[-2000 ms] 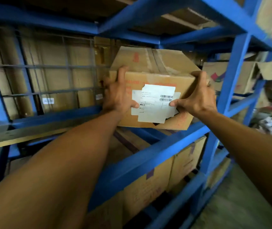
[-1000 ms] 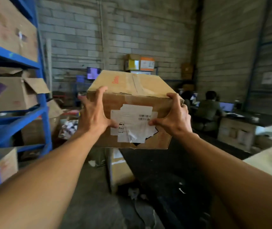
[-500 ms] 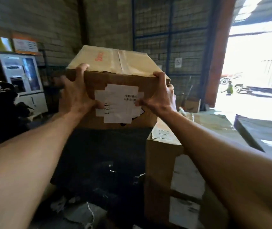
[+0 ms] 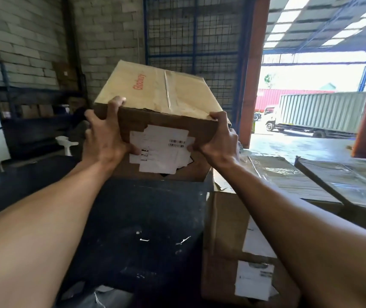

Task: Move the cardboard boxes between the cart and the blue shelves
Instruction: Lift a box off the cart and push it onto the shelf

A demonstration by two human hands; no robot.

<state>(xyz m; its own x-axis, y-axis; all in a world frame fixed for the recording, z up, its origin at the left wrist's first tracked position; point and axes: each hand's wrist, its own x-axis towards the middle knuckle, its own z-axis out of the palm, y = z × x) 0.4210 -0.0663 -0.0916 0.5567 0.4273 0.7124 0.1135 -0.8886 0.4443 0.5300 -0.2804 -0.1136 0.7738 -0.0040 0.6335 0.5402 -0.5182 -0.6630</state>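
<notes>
I hold a brown cardboard box (image 4: 160,96) out in front of me at chest height. Its top is taped and carries red lettering; a torn white shipping label is stuck on the near face. My left hand (image 4: 104,136) grips the box's left near corner, fingers curled over the top edge. At the right near corner my right hand (image 4: 218,141) grips in the same way. The box hangs over a dark flat surface (image 4: 146,218), which may be the cart deck. The blue shelves are out of view.
A tall cardboard box (image 4: 239,247) with white labels stands at lower right. Behind it lie flat cartons wrapped in film (image 4: 288,174). A blue wire-mesh panel (image 4: 191,34) and a brick wall stand ahead. At right, an open doorway shows a truck (image 4: 315,114) outside.
I have turned away from the blue shelves with the box still held in both hands, swinging right towards the doorway. The box now hangs slightly lower, over the dark surface.
</notes>
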